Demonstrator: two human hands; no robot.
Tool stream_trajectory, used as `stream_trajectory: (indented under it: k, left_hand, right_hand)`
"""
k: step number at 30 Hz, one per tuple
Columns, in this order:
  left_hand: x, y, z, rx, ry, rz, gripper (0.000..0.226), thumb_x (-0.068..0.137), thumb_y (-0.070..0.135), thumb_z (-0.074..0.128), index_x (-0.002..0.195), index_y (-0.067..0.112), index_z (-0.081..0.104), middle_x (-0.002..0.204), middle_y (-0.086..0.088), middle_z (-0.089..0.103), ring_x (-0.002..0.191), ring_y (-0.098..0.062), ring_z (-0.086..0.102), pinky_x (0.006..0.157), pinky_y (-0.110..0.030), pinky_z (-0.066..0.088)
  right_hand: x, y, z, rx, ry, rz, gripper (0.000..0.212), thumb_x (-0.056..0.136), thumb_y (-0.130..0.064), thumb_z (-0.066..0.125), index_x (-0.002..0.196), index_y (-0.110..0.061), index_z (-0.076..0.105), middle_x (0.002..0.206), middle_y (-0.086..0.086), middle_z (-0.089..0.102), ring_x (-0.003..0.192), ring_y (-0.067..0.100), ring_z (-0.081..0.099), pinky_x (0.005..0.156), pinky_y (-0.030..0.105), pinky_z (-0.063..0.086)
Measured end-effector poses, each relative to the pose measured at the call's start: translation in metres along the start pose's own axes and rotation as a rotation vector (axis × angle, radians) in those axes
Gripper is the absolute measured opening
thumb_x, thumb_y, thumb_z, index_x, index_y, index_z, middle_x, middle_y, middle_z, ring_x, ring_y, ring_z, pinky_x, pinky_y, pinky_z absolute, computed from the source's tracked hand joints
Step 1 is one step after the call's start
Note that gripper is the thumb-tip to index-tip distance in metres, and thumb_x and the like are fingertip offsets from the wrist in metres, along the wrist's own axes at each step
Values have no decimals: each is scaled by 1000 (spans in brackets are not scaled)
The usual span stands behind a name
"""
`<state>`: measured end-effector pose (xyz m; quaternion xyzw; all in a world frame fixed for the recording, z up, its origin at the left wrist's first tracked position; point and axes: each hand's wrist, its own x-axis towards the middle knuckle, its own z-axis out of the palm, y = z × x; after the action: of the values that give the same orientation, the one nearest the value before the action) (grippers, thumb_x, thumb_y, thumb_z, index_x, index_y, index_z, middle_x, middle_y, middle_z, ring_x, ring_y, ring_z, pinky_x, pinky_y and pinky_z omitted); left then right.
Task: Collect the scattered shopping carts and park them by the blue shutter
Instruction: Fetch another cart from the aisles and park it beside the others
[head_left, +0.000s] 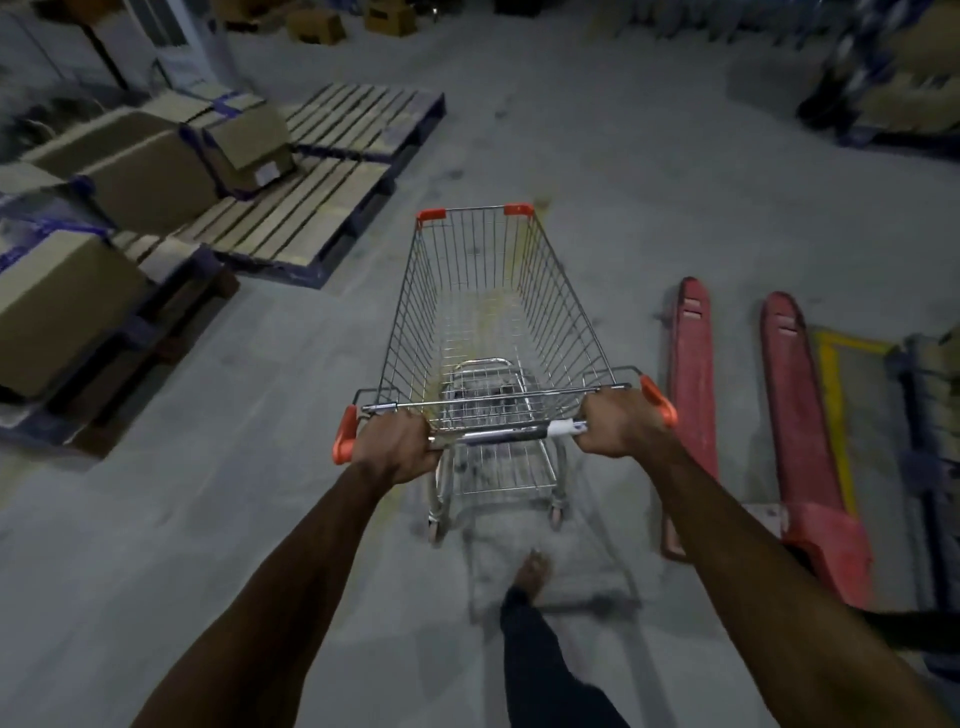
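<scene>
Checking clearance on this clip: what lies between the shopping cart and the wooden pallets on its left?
Only bare concrete floor separates the shopping cart from the wooden pallets in the head view.

Left: wooden pallets (332, 171) carrying cardboard boxes (145, 176)
Right: red pallet jack (789, 415), forks on grey concrete floor (597, 130)
Far wall: more boxes (317, 23)

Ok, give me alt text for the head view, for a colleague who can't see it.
Both hands, left hand and right hand, grip the handle bar of an empty wire shopping cart on a grey warehouse floor. Wooden pallets with cardboard boxes lie to the left; a red pallet jack lies to the right. No blue shutter shows.
</scene>
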<state>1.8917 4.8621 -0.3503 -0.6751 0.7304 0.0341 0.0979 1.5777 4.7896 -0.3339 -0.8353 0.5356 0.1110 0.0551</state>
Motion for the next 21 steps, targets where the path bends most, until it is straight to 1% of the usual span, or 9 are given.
stream_trajectory:
  k: [3,7,9,13,15,17,19,21]
  left_hand:
    - [93,-1,-25,2,-3,27,47,79,58,51,80,15,70,84,-10,71,74,-32,69,64,-34,50]
    - [220,-3,-49,37,-26,57,49,79,60,49,84,15,69,89,-11,71,77,-33,70,65,-33,49]
    - [284,-7,-61,41,-42,72,45,79,58,50,81,16,66,88,-10,71,76,-32,69,64,-33,47]
    - [414,-17,-79,62,-38,113,42,81,60,50,70,20,57,81,-6,71,71,-28,69,62,-32,47]
    - [483,-23,-90,64,-24,127,43,80,59,52,69,18,60,79,-6,71,69,-28,69,61,-32,46]
    - [552,-29,-101,64,-5,142,46,79,59,51,71,16,66,77,-7,70,67,-28,69,59,-31,44]
    - [623,-33,-113,69,23,178,49,78,61,50,74,16,69,78,-7,71,66,-28,69,59,-31,44]
    - [691,-38,-124,70,42,221,53,78,64,48,78,16,70,81,-6,71,69,-29,69,60,-32,45]
  right_hand:
    - [77,42,-22,25,-10,21,26,68,-43,56,75,-21,67,71,-3,65,71,21,66,74,33,55]
    - [178,101,-46,28,-39,41,31,66,-42,56,84,-22,72,79,0,70,76,23,68,74,33,57]
    - [229,128,-59,29,-45,53,32,67,-42,55,86,-21,71,81,2,71,77,24,68,75,34,56]
    - [332,183,-80,39,-62,100,28,66,-44,53,77,-21,65,80,3,69,77,26,68,75,35,56]
    - [386,211,-89,43,-48,124,25,64,-46,51,69,-22,56,77,4,69,75,27,68,72,34,55]
    - [441,238,-98,40,-33,159,25,64,-46,51,66,-21,52,76,5,69,75,27,68,68,31,53]
    - [495,267,-110,32,-37,196,26,65,-46,51,68,-21,56,79,6,70,76,27,69,68,31,52]
    - [546,294,-124,24,-48,221,31,67,-48,51,75,-21,64,83,5,72,80,26,70,73,33,54]
